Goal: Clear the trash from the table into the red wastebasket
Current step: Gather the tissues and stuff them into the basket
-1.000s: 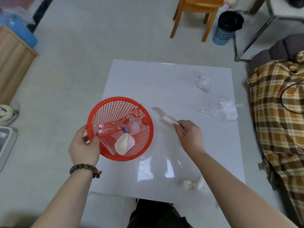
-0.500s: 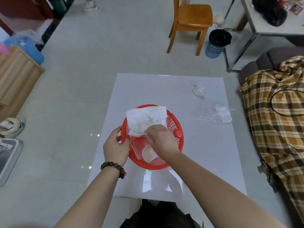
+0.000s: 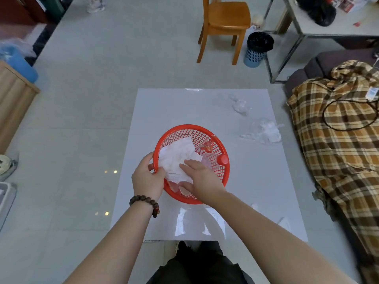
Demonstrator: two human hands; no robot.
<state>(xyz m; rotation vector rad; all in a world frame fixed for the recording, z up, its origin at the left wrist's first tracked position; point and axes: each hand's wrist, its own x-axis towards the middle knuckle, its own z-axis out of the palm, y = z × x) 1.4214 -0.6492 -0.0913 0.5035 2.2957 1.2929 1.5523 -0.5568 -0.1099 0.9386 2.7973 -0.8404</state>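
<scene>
The red wastebasket (image 3: 205,129) stands on the white table (image 3: 184,103), near its middle. My left hand (image 3: 146,179) grips the basket's left rim. A white tissue (image 3: 176,155) lies inside the basket over other trash, including a red cap (image 3: 222,160). My right hand (image 3: 202,178) rests on the tissue with its fingers stretched out and its thumb apart. Two crumpled clear plastic wrappers (image 3: 241,106) (image 3: 265,132) lie on the table's far right. Small white scraps (image 3: 284,222) lie near the right front corner.
A plaid cloth (image 3: 336,144) with a black cable covers a sofa along the table's right side. Beyond the table stand a wooden chair (image 3: 224,19) and a blue bin (image 3: 257,49) lined with a black bag. A wooden cabinet (image 3: 12,99) is at the left.
My right hand picked the tissue off the table, carried it over the basket and lowered it inside. My left hand slid the basket from the table's left edge toward the middle.
</scene>
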